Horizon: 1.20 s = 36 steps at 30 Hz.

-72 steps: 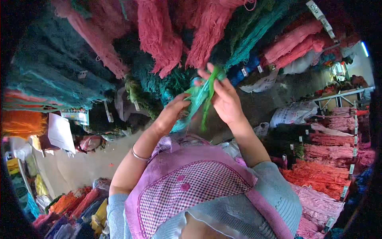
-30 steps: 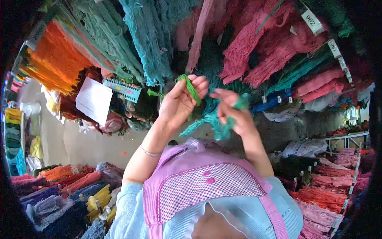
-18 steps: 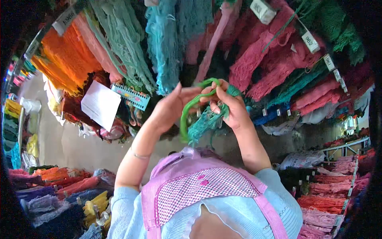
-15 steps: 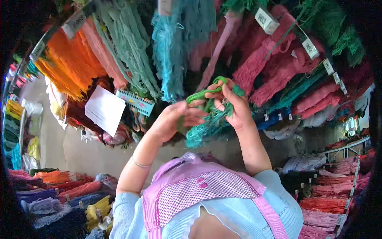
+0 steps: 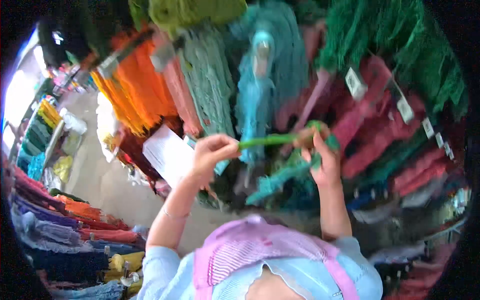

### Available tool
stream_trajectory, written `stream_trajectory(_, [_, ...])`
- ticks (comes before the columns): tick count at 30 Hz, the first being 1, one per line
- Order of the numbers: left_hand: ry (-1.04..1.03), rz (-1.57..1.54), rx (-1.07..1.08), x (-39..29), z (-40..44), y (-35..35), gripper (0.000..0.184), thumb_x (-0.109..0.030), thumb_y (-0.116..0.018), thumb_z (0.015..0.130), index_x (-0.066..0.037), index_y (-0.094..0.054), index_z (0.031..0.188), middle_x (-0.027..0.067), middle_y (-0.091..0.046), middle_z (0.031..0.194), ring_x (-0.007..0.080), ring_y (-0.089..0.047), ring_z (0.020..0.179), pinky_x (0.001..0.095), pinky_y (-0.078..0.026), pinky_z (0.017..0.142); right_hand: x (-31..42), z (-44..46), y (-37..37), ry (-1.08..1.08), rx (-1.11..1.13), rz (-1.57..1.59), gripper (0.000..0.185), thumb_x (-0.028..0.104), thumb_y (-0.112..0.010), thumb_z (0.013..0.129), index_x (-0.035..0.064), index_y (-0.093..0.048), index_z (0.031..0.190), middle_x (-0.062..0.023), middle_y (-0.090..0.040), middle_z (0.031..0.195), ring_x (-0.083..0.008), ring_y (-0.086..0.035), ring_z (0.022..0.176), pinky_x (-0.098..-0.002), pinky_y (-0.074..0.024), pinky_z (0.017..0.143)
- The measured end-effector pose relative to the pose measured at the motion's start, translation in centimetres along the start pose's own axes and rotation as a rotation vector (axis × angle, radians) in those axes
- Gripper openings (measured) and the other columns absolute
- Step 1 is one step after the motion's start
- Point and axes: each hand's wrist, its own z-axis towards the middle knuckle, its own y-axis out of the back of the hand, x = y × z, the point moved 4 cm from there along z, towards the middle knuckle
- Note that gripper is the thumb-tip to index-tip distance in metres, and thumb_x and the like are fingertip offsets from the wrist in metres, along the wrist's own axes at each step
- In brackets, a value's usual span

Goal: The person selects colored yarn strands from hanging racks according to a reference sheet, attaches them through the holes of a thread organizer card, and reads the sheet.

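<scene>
A bright green yarn strand [image 5: 270,141] is stretched level between my two hands. My left hand [image 5: 211,154] is closed in a pinch on its left end. On the other side, my right hand [image 5: 324,159] is closed around the strand's right end and also holds a teal yarn bundle [image 5: 282,179], whose loose tail hangs down to the left. Motion blurs the yarn around my right fingers. Behind my hands hangs a light blue yarn skein [image 5: 253,110].
Orange skeins [image 5: 142,80], grey-green skeins [image 5: 207,75] and dark green skeins [image 5: 380,30] hang from racks ahead. Numbered white tags [image 5: 355,83] mark the right rack. White paper sheets [image 5: 169,154] hang left of my hands. More skeins [image 5: 75,220] lie at lower left.
My hands have moved apart, and the green strand between them has gone from slack to straight. My left hand now pinches its end. The view has shifted, so the racks appear lower and farther right.
</scene>
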Motion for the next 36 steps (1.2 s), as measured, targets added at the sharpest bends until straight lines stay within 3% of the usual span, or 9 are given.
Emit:
stream_trajectory(8, [-0.180, -0.769, 0.149, -8.4, -2.0, -1.8, 0.023, -0.022, -0.050, 0.092, -0.005, -0.048, 0.077, 0.0047, -0.054, 0.083, 0.0191, -0.055, 0.084, 0.0353, -0.044, 0.084, -4.4, 1.4, -1.3, -0.336, 0.004, 0.155, 0.009, 0.012, -0.049, 0.091, 0.0044, -0.050, 0.087, -0.0071, -0.055, 0.070, -0.0116, -0.050, 0.056, -0.0238, -0.0387, 0.047])
stream_trajectory(13, [-0.488, -0.059, -0.175, -21.3, -3.6, 1.7, 0.032, -0.021, -0.049, 0.088, 0.006, -0.058, 0.102, 0.0081, -0.060, 0.078, 0.0136, -0.058, 0.063, 0.0254, -0.047, 0.061, -0.1, 3.5, -3.9, 0.141, 0.000, -0.441, 0.005, 0.009, -0.047, 0.091, 0.0054, -0.049, 0.088, -0.0049, -0.055, 0.071, -0.0066, -0.046, 0.052, -0.0185, -0.0370, 0.048])
stream_trajectory(14, [-0.624, -0.062, -0.272, -23.1, -3.2, 4.3, 0.037, -0.024, -0.045, 0.089, 0.003, -0.054, 0.113, 0.0115, -0.062, 0.102, 0.0143, -0.056, 0.057, 0.0262, -0.049, 0.057, 1.0, 3.9, -4.0, 0.225, -0.044, -0.446, 0.004, 0.007, -0.050, 0.089, 0.0057, -0.048, 0.092, -0.0015, -0.055, 0.078, -0.0060, -0.049, 0.062, -0.0202, -0.0390, 0.052])
stream_trajectory(18, [-0.975, 0.558, -0.673, -37.0, -2.2, 6.5, 0.034, -0.025, -0.046, 0.093, -0.002, -0.056, 0.115, 0.0099, -0.065, 0.094, 0.0147, -0.063, 0.070, 0.0253, -0.051, 0.062, 6.4, 6.6, -8.7, 0.765, -0.079, -1.013, 0.026, 0.019, -0.051, 0.089, 0.0055, -0.049, 0.112, -0.0113, -0.047, 0.117, -0.0177, -0.045, 0.099, -0.0263, -0.0416, 0.072])
stream_trajectory(25, [-1.323, 1.167, -1.192, -58.8, 4.9, 14.9, 0.020, -0.008, -0.054, 0.086, -0.003, -0.063, 0.104, 0.0092, -0.067, 0.087, 0.0064, -0.061, 0.055, 0.0158, -0.041, 0.034, 3.5, 11.9, -11.4, 1.003, 0.081, -1.051, 0.029, 0.026, -0.032, 0.093, 0.0063, -0.053, 0.096, -0.0099, -0.056, 0.098, -0.0288, -0.050, 0.100, -0.0396, -0.0359, 0.092])
stream_trajectory(28, [-1.472, 0.951, -1.366, -65.1, 5.3, 12.8, 0.021, -0.027, -0.063, 0.077, -0.007, -0.066, 0.069, 0.0096, -0.061, 0.054, 0.0175, -0.059, 0.046, 0.0335, -0.048, 0.046, 2.4, 12.6, -11.5, 1.031, -0.030, -0.993, 0.022, 0.024, -0.035, 0.089, 0.0074, -0.050, 0.086, -0.0084, -0.054, 0.090, -0.0272, -0.049, 0.095, -0.0375, -0.0363, 0.090])
stream_trajectory(32, [-1.225, 0.938, 0.022, -74.9, 9.7, 14.9, 0.018, -0.023, -0.065, 0.075, -0.008, -0.063, 0.065, 0.0078, -0.061, 0.055, 0.0171, -0.060, 0.047, 0.0316, -0.046, 0.044, 1.5, 12.9, -11.4, 0.994, -0.120, -0.868, 0.028, 0.029, -0.033, 0.089, 0.0085, -0.050, 0.082, -0.0074, -0.054, 0.083, -0.0259, -0.049, 0.091, -0.0372, -0.0370, 0.086])
stream_trajectory(33, [-1.155, 1.036, -0.577, -75.5, 11.6, 14.9, 0.012, -0.020, -0.065, 0.075, -0.009, -0.064, 0.072, 0.0071, -0.063, 0.061, 0.0169, -0.060, 0.049, 0.0316, -0.047, 0.046, 1.5, 12.9, -11.5, 0.988, -0.166, -0.888, 0.030, 0.031, -0.032, 0.088, 0.0086, -0.050, 0.079, -0.0067, -0.054, 0.080, -0.0255, -0.049, 0.088, -0.0369, -0.0375, 0.084])
stream_trajectory(36, [-0.981, 0.848, 0.035, -76.1, 16.7, 18.0, 0.018, -0.016, -0.064, 0.078, -0.007, -0.060, 0.093, 0.0070, -0.066, 0.076, 0.0179, -0.063, 0.055, 0.0334, -0.046, 0.045, 1.0, 13.0, -11.4, 0.988, -0.194, -0.833, 0.030, 0.031, -0.033, 0.086, 0.0086, -0.050, 0.077, -0.0064, -0.054, 0.080, -0.0253, -0.049, 0.086, -0.0368, -0.0382, 0.082])
